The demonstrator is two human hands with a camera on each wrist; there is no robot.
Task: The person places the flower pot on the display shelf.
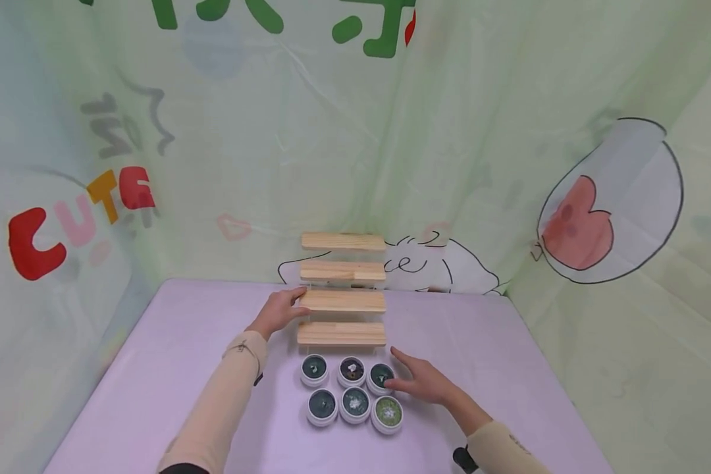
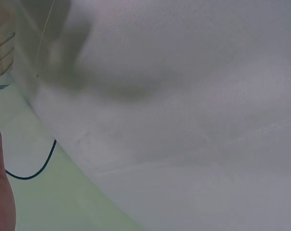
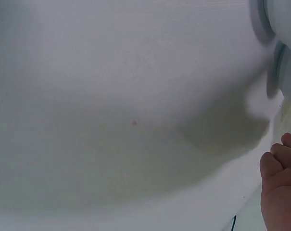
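My left hand [image 1: 280, 311] is at the left end of a tiered wooden rack [image 1: 342, 301], thumb and fingers on either side of its third board from the top. In the left wrist view, part of that hand [image 2: 1, 187] shows below a board's end [image 2: 3, 43]. My right hand [image 1: 428, 383] reaches in from the right with thumb and fingers spread, its thumb overlapping the rim of a white jar with dark green contents [image 1: 382, 375]. The right wrist view catches the hand [image 3: 282, 183] at the edge, below two white jars [image 3: 287, 24].
Several more white jars stand in two rows before the rack, among them a light green one [image 1: 388, 412] and one with dark contents and a white piece [image 1: 351, 370]. A pale lilac cloth [image 1: 468, 322] covers the table. Printed curtains [image 1: 343, 145] hang behind and at both sides.
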